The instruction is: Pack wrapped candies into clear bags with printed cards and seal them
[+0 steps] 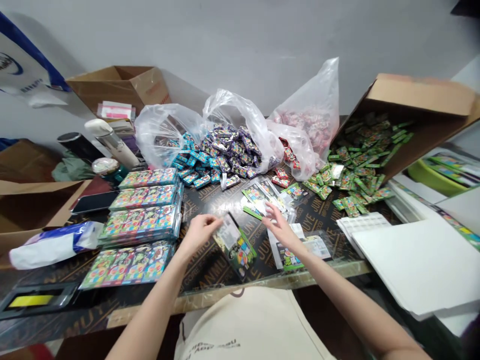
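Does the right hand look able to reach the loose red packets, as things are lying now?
Probably yes. The right hand looks open, and the loose red packets lie beyond it, outside the plastic bag; only flat printed pieces seem to lie between.

Surface (208, 270): stacked packs (144, 220), left; packets (232, 145) at mouths of plastic bags (257, 130), rear centre; flat packaging (255, 192), before these; further packets (356, 180) in and before carton (423, 95), rear right; sheets (416, 260), right.
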`<state>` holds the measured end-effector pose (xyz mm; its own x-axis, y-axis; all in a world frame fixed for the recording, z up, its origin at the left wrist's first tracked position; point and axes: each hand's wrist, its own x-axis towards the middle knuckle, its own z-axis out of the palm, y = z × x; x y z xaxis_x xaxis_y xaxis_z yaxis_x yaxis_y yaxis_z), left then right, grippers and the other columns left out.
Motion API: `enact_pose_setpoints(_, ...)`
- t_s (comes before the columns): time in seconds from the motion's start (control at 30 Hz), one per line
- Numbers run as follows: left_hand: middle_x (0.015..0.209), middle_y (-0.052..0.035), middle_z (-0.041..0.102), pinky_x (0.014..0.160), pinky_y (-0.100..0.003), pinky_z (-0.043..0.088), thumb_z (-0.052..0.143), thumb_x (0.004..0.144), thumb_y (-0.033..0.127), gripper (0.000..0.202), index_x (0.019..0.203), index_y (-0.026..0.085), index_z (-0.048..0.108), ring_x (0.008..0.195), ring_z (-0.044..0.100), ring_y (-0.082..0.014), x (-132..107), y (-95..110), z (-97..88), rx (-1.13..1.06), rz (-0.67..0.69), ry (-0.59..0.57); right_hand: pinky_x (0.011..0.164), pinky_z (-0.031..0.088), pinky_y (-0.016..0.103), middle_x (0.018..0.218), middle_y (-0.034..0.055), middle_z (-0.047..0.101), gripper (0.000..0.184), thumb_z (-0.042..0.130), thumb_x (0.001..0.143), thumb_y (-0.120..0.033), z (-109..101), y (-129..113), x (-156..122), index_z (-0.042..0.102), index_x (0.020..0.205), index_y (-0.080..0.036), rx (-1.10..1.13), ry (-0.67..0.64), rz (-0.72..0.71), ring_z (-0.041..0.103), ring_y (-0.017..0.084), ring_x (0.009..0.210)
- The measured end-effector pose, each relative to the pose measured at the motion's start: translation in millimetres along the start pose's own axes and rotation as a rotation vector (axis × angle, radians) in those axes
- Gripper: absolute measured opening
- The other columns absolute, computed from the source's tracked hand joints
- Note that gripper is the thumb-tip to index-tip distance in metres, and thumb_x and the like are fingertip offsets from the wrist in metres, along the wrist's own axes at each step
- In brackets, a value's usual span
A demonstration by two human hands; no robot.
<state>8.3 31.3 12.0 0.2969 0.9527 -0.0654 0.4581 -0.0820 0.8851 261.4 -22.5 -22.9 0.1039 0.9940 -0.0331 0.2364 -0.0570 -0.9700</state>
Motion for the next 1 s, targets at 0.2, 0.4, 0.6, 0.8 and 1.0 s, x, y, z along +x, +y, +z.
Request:
enact_pose_setpoints(0.2, 0.069, -0.0015, 0.067, 0.053, -0.024, 0.047, 0.071, 0.059, 0.042, 0.036, 0.078, 0.013, 0.062, 0.059, 0.060, -0.0143, -21, -24, 1.9, -0.737, -0.267, 0.265, 0.078, 0.050, 0.039, 0.101, 0.0065, 0.062, 0.067, 0.064, 0.071, -0.043, 21, 23, -33, 0.032, 0.127, -0.028, 0.495, 0.029, 0.250, 0.062, 0.021, 0.092)
enact_pose_setpoints(0.4, 0.088, -0.0082, 0.068, 0.074, -0.034, 0.051, 0.070, 0.066, 0.030, 0.037, 0.096, 0.013, 0.059, 0.079, 0.065, -0.0193, -61, -29, 56.2, -0.833, -0.369, -0.135, 0.065, 0.052, 0.032, 0.078, -0.0005, 0.063, 0.054, 0.068, 0.067, -0.035, 11, -6, -8, 0.045, 0.115, -0.024, 0.569, 0.185, 0.084, 0.062, 0.017, 0.069)
enact_pose_setpoints(0.6, 0.114, -0.0081, 0.059, 0.089, -0.034, 0.045, 0.067, 0.070, 0.028, 0.048, 0.115, 0.021, 0.051, 0.105, 0.056, -0.0190, -45, -17, 48.1, -0.435, 0.022, 0.186, 0.064, 0.047, 0.026, 0.083, 0.0005, 0.061, 0.040, 0.061, 0.074, -0.025, 24, -26, -19, 0.050, 0.113, -0.026, 0.198, -0.156, -0.121, 0.058, 0.014, 0.072)
enact_pose_setpoints(0.8, 0.080, -0.0047, 0.068, 0.069, -0.026, 0.049, 0.063, 0.075, 0.027, 0.014, 0.082, 0.018, 0.069, 0.074, 0.062, -0.0157, -32, 16, 32.6, -0.122, 0.230, 0.135, 0.064, 0.046, 0.027, 0.079, 0.0027, 0.063, 0.017, 0.056, 0.080, -0.032, 44, -30, -22, 0.063, 0.089, -0.020, 0.152, -0.040, -0.147, 0.057, 0.015, 0.068)
enact_pose_setpoints(1.0, 0.079, -0.0044, 0.069, 0.068, -0.026, 0.050, 0.062, 0.075, 0.023, 0.010, 0.081, 0.017, 0.068, 0.073, 0.064, -0.0156, -33, 15, 32.8, -0.049, 0.340, 0.159, 0.059, 0.047, 0.026, 0.072, 0.0026, 0.066, 0.018, 0.057, 0.079, -0.034, 39, -33, -19, 0.066, 0.080, -0.018, 0.045, 0.002, -0.232, 0.059, 0.015, 0.064)
